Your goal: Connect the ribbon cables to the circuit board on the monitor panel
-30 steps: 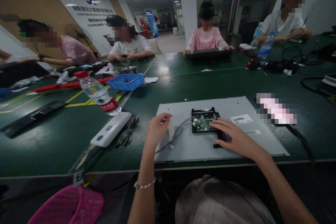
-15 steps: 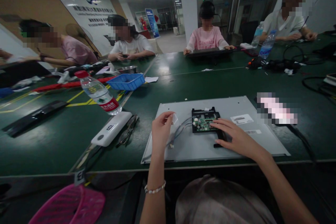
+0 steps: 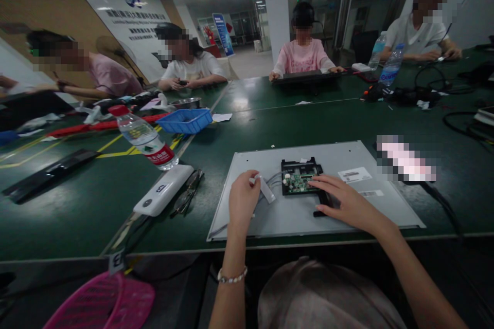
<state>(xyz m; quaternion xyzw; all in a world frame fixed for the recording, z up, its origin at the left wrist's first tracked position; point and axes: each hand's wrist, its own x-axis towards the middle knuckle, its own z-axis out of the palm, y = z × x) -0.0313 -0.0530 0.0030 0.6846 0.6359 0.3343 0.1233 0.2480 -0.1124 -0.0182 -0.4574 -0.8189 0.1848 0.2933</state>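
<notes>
A flat grey metal panel lies on the table in front of me. Near its middle sits a black bracket carrying a green circuit board. Grey cables run from the board's left side toward my left hand. My left hand, over the panel's left part, pinches one end of a small whitish strip that looks like tape; its other end points down to the right. With fingers spread, my right hand rests on the right side of the board and bracket, gripping nothing.
Left of the panel are glasses, a white power bank-like device, a water bottle and a blue tray. A blurred-out phone-like object lies right. A pink basket stands below the edge. Several people sit around the table.
My left hand has moved slightly right, toward the board, and the whitish strip now hangs out further from its fingers. My right hand has stayed on the bracket.
</notes>
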